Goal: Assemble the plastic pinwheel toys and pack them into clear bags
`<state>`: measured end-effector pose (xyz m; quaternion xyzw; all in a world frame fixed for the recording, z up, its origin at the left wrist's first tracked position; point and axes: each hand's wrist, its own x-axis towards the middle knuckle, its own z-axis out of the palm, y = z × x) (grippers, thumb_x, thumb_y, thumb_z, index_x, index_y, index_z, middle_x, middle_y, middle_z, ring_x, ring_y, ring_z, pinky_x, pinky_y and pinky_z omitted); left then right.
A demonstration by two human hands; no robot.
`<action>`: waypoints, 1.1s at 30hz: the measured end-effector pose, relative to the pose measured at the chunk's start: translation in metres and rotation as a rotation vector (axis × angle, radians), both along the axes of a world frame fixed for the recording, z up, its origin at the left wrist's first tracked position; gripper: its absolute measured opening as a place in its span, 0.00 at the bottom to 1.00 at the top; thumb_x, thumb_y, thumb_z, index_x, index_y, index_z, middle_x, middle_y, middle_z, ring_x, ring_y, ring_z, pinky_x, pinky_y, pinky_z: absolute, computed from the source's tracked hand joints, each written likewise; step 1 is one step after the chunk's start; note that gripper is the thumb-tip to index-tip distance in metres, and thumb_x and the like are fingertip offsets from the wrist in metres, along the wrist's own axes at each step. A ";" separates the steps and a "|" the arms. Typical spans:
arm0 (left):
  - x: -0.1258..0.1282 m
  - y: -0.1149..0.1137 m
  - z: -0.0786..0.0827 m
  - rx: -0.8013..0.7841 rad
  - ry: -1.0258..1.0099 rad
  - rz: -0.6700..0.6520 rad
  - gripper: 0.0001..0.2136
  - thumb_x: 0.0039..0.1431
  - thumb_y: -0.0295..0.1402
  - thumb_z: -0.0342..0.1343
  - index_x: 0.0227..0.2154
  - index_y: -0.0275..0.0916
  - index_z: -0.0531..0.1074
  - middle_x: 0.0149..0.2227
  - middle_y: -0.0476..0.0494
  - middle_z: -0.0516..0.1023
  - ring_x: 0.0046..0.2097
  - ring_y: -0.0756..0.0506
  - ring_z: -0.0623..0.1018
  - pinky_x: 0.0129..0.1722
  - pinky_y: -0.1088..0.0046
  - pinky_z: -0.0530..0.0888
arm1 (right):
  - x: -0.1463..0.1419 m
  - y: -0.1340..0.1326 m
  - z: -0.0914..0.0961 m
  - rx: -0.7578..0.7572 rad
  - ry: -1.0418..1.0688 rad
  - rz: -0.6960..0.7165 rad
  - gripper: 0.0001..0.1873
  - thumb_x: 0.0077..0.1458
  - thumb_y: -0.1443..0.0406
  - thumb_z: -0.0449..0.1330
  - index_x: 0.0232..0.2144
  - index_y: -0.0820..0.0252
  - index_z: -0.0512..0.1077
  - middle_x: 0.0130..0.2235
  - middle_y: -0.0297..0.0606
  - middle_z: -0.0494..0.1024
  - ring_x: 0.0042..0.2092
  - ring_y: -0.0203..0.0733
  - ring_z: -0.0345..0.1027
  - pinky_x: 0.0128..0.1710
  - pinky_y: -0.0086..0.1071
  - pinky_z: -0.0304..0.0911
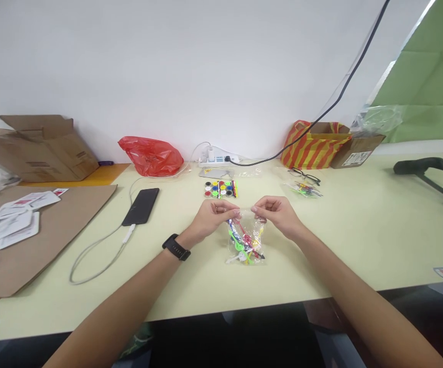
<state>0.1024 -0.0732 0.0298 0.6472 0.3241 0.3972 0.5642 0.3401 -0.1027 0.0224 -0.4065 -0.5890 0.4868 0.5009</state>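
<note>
Both of my hands pinch the top edge of a clear plastic bag (246, 243) over the pale yellow table (190, 291). My left hand (218, 214), with a black watch on the wrist, grips the bag's upper left corner. The upper right corner is between the thumb and fingers of my right hand (277, 213). Inside the bag lie small plastic pieces with pointed ends, in red, green, white, yellow, blue and black. Just beyond my hands sits a set of coloured round pieces (221, 189) in rows. Farther right lies another clear bag of coloured pieces (304, 190).
A phone (140, 206) on a white cable lies to the left. Behind are a red plastic bag (150, 157), a power strip (217, 159) and a striped bag (313, 145). White packets (18, 220) rest on cardboard at far left. Glasses (305, 176) lie at back right.
</note>
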 end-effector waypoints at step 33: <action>0.000 0.000 -0.002 -0.096 -0.122 0.049 0.19 0.54 0.38 0.73 0.46 0.34 0.81 0.34 0.39 0.86 0.38 0.43 0.85 0.44 0.66 0.80 | 0.000 0.002 -0.008 0.064 0.101 -0.046 0.07 0.49 0.62 0.73 0.32 0.56 0.83 0.29 0.37 0.80 0.31 0.40 0.69 0.33 0.35 0.65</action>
